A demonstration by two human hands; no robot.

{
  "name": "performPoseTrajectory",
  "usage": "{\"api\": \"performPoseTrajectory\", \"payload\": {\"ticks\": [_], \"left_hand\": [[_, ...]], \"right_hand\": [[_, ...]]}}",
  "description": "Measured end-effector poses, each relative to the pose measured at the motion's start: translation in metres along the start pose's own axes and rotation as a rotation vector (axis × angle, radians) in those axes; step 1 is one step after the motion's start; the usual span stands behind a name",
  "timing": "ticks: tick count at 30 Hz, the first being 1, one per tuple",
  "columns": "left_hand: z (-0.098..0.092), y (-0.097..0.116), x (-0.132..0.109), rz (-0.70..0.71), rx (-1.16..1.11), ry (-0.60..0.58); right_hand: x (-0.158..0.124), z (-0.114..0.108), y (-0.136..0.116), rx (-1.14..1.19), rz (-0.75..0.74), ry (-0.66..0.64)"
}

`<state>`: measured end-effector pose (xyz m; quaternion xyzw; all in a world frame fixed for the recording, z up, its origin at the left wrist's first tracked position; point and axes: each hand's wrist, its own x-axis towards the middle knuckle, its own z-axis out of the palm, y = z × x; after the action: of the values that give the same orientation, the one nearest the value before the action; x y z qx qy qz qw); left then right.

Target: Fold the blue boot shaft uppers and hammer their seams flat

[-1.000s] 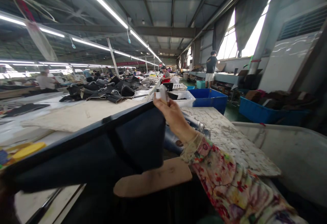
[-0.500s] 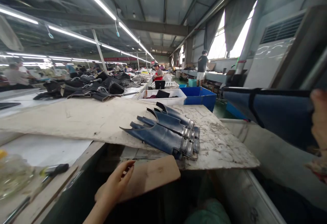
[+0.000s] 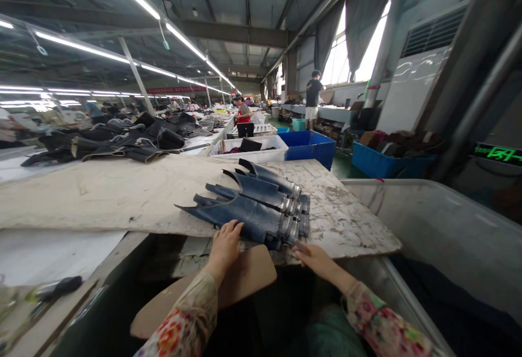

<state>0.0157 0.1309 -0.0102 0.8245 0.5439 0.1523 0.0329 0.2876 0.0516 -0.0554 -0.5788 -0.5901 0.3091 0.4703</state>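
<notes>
Several dark blue leather-like pieces point(image 3: 256, 213) with shiny bands at their right ends lie stacked on the worn tabletop point(image 3: 346, 215). My left hand point(image 3: 227, 245) rests against the near edge of the nearest piece, fingers bent over it; whether it grips the piece is unclear. Beside the banded ends is my right hand point(image 3: 312, 259), its fingers together near the table edge, and what they hold, if anything, is too small to name. A tan board point(image 3: 253, 275) with a rounded end sticks out below my left hand and forearm.
Dark pieces point(image 3: 150, 134) are heaped at the back left. Behind the table stand a white bin point(image 3: 277, 153) and a blue bin point(image 3: 330, 153). A large pale bin point(image 3: 448, 199) is at the right. A black-handled tool point(image 3: 67, 286) lies at left. People work farther back.
My right hand has come from the far right to the stack, and the blue piece it held is no longer seen there. My left hand has moved up from the board to the stack. The view has shifted right.
</notes>
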Motion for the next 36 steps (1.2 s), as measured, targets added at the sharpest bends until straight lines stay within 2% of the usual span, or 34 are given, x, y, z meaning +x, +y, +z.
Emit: {"api": "performPoseTrajectory", "payload": {"ticks": [3,6,10,13,17,23,25,28,32,36], "left_hand": [[0.008,0.006,0.013,0.035,0.063,-0.021],[0.007,0.009,0.023,0.088,0.078,-0.063],[-0.007,0.009,0.042,0.111,0.049,-0.076],[-0.022,0.007,0.061,0.000,0.025,-0.005],[-0.035,0.005,0.074,-0.128,-0.031,0.087],[-0.046,0.006,0.055,-0.169,-0.131,0.124],[-0.056,0.006,0.046,-0.177,-0.152,0.152],[-0.082,0.003,0.032,-0.182,-0.168,0.204],[-0.121,-0.004,0.008,-0.170,-0.203,0.288],[-0.145,0.000,-0.014,-0.117,-0.313,0.367]], "right_hand": [[0.011,0.053,0.001,-0.011,0.008,-0.183],[0.028,0.074,-0.010,-0.028,-0.033,-0.250],[0.039,0.073,-0.029,-0.061,-0.122,-0.241],[0.036,0.065,-0.035,-0.125,-0.171,-0.229],[0.037,0.055,-0.027,-0.275,-0.193,-0.210],[0.081,0.045,-0.010,-0.454,-0.121,-0.183],[0.098,0.047,-0.007,-0.470,-0.059,-0.177],[0.115,0.053,-0.005,-0.438,0.064,-0.166],[0.119,0.055,-0.003,-0.285,0.153,-0.155],[0.103,0.040,-0.009,-0.029,0.162,-0.100]]}}
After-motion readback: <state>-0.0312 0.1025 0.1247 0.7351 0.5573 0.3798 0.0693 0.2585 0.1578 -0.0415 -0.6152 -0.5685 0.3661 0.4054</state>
